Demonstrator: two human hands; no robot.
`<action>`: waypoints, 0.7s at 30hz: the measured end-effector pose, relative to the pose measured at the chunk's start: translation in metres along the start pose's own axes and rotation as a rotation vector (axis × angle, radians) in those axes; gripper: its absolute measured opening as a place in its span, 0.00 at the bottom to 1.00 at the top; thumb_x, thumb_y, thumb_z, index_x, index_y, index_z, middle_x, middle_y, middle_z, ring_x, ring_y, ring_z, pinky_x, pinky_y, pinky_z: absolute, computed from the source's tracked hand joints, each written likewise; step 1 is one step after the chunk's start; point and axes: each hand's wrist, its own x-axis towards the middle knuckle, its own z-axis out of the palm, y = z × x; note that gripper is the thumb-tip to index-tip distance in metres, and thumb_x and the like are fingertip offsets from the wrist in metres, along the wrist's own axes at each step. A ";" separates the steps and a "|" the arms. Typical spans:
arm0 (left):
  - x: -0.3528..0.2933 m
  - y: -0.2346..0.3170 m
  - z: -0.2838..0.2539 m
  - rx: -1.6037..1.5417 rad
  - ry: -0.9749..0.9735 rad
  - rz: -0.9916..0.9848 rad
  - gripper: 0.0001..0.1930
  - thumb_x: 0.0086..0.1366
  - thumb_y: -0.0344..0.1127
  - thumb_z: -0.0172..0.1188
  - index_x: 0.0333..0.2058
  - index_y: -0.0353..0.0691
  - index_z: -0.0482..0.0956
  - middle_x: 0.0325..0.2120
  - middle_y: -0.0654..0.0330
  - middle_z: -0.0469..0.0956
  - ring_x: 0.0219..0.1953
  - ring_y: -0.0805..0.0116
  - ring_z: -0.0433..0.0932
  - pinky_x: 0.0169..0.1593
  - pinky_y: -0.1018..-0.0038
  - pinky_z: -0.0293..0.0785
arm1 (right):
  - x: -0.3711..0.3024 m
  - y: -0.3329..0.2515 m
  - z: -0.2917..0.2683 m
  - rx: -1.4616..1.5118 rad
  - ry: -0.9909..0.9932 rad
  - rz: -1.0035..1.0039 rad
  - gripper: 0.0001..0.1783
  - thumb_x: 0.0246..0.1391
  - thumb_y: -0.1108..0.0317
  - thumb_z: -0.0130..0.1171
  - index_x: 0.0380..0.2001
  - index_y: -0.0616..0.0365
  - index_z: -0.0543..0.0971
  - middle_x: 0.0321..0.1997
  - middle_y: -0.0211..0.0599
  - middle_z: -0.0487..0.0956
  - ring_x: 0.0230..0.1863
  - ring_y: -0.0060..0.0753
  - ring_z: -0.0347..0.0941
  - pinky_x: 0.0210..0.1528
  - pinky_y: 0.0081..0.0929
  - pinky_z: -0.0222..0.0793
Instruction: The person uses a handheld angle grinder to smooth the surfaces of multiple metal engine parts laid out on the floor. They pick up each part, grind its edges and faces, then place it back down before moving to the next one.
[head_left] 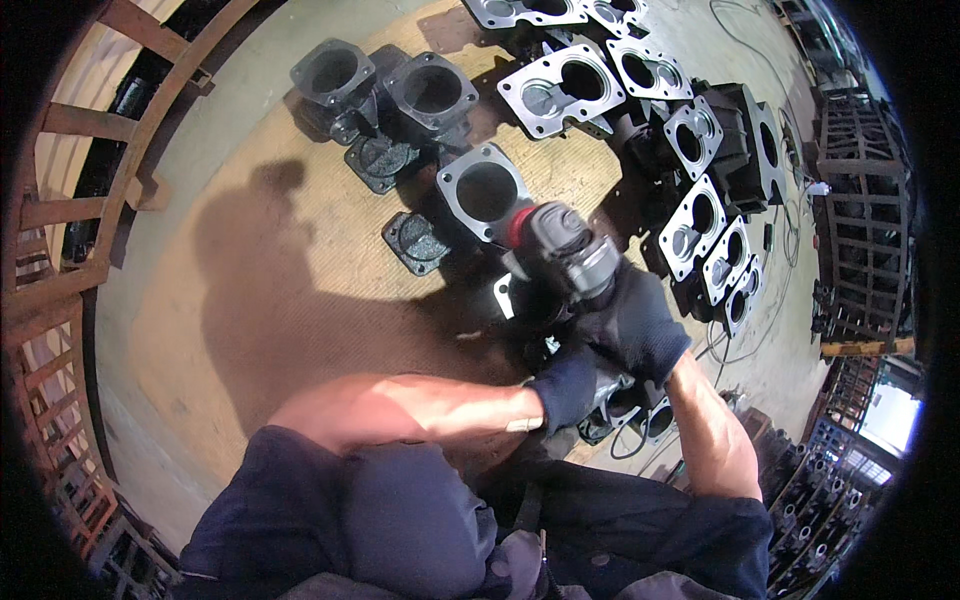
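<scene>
While both gloved hands grip it, grinder [560, 250] points up-left, long axis diagonal.
Right hand [635, 325] wraps its body, left hand [568, 385] clamps below; nose just beside square grey flange [484, 190].

Hard sunlight falls across the floor [200, 330], throwing a sharp dark shadow of the person onto it. Machined metal faces glare white. Fisheye bending curves the edges; black corners frame the view.

Metal workshop: cast housings [560, 88] on floor, steel racks [865, 220].
</scene>
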 end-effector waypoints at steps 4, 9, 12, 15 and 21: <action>-0.031 -0.049 0.025 0.061 0.124 0.115 0.16 0.70 0.37 0.56 0.50 0.33 0.79 0.49 0.46 0.80 0.51 0.58 0.77 0.58 0.64 0.71 | -0.012 -0.027 0.010 -0.103 -0.163 0.057 0.38 0.33 0.60 0.76 0.51 0.62 0.78 0.42 0.57 0.84 0.47 0.56 0.82 0.51 0.38 0.77; -0.022 -0.033 0.016 -0.104 0.093 -0.051 0.16 0.69 0.37 0.59 0.50 0.34 0.80 0.46 0.50 0.81 0.49 0.60 0.77 0.57 0.65 0.71 | -0.007 -0.022 0.013 -0.005 -0.090 0.018 0.33 0.36 0.56 0.73 0.48 0.58 0.80 0.42 0.56 0.84 0.46 0.58 0.82 0.52 0.40 0.78; 0.004 -0.014 0.008 -0.030 0.114 0.079 0.14 0.67 0.35 0.61 0.47 0.34 0.81 0.44 0.52 0.82 0.46 0.67 0.77 0.53 0.68 0.73 | -0.001 -0.016 -0.006 0.013 -0.018 0.021 0.32 0.38 0.56 0.72 0.48 0.60 0.79 0.42 0.55 0.85 0.47 0.57 0.82 0.50 0.38 0.79; 0.011 -0.022 0.005 -0.003 0.084 0.040 0.14 0.68 0.36 0.61 0.48 0.34 0.81 0.45 0.51 0.82 0.49 0.63 0.77 0.55 0.67 0.72 | 0.002 -0.027 -0.005 -0.041 0.027 -0.009 0.28 0.42 0.65 0.73 0.49 0.65 0.79 0.41 0.50 0.86 0.44 0.41 0.85 0.48 0.33 0.79; -0.023 -0.007 0.005 0.048 0.025 -0.060 0.15 0.71 0.36 0.57 0.52 0.35 0.79 0.50 0.48 0.79 0.53 0.60 0.76 0.60 0.65 0.70 | -0.010 -0.028 0.013 -0.141 -0.044 -0.045 0.31 0.38 0.58 0.73 0.47 0.61 0.79 0.39 0.55 0.85 0.43 0.54 0.83 0.49 0.40 0.79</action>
